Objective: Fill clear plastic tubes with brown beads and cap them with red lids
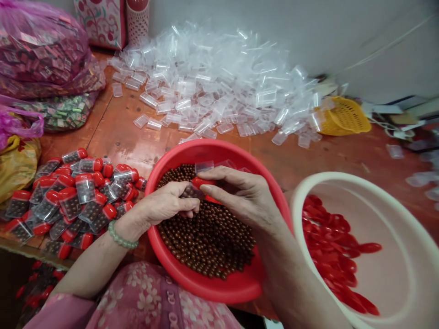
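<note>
Over a red basin (219, 292) of brown beads (206, 242), my left hand (168, 201) holds a clear container filled with beads (191, 192). My right hand (240, 192) pinches a red cap (202, 183) between thumb and fingers, close beside the container's end; whether the two touch is hard to tell. Some empty clear containers (204, 166) lie at the basin's far side, just behind my right fingers. Left of the basin is a pile of filled containers with red caps (85, 187).
A white basin (387, 205) with red caps (329, 233) stands at the right. Behind lies a large heap of clear containers (219, 91), with a yellow basket (346, 116) beside it. Purple bags (44, 55) and a yellow bag (20, 164) are at the left.
</note>
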{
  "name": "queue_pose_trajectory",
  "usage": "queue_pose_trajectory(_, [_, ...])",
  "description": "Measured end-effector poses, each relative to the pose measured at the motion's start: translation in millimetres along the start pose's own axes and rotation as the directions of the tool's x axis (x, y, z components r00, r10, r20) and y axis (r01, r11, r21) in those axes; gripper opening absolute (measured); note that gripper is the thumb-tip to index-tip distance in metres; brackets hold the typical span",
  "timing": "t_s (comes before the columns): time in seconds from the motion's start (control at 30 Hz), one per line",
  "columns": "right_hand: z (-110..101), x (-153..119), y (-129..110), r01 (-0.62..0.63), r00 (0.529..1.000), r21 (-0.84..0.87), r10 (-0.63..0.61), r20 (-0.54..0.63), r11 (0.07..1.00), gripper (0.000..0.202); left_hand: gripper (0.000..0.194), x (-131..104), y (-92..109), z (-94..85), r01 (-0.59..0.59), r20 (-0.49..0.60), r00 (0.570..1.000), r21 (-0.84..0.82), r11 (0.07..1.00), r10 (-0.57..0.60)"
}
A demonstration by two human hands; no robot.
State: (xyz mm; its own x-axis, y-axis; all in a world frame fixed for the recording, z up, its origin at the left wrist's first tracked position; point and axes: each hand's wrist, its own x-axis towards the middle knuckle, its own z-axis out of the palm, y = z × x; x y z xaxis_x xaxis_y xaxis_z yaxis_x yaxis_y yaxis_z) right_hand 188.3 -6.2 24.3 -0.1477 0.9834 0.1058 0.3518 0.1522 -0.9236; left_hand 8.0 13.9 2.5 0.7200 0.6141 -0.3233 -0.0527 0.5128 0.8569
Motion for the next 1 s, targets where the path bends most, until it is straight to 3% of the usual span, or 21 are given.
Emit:
queue_pose_trajectory(0.43, [-14.6, 0.8, -4.0, 0.060, 0.994, -0.125, -0.047, 0.101, 0.990, 0.015, 0.003, -0.8, 2.1, 1.3, 0.022, -0.008, 1.000, -0.006, 1.000, -0.022])
queue_pose_trajectory(0.67, [-26.4, 3.3, -18.6, 0.127, 0.964, -0.259, -0.058, 0.259, 0.957, 0.015, 0.004, -2.8, 3.8, 2.4, 0.043, 0.021, 0.999, 0.058, 0.997, -0.045])
queue_pose_trajectory(0.8, [-33.6, 3.4, -21.4, 0.120, 0.951, -0.255, -0.038, 0.307, 0.960, 0.015, 0.011, -3.6, 2.8, 2.4, 0.055, 0.036, 0.998, 0.067, 0.996, -0.057])
queue_pose_trajectory(0.9, [-34.5, -0.6, -19.1, 0.031, 0.976, -0.210, 0.016, 0.218, 0.977, 0.014, 0.019, -3.7, 2.8, 1.6, 0.053, 0.026, 0.998, -0.022, 0.998, -0.053])
queue_pose_trajectory(1.0, [-24.0, -4.6, -13.2, -0.083, 0.995, -0.046, 0.080, -0.056, 0.996, 0.015, 0.029, -3.2, 2.1, -1.7, 0.052, 0.053, 0.998, -0.147, 0.988, -0.044])
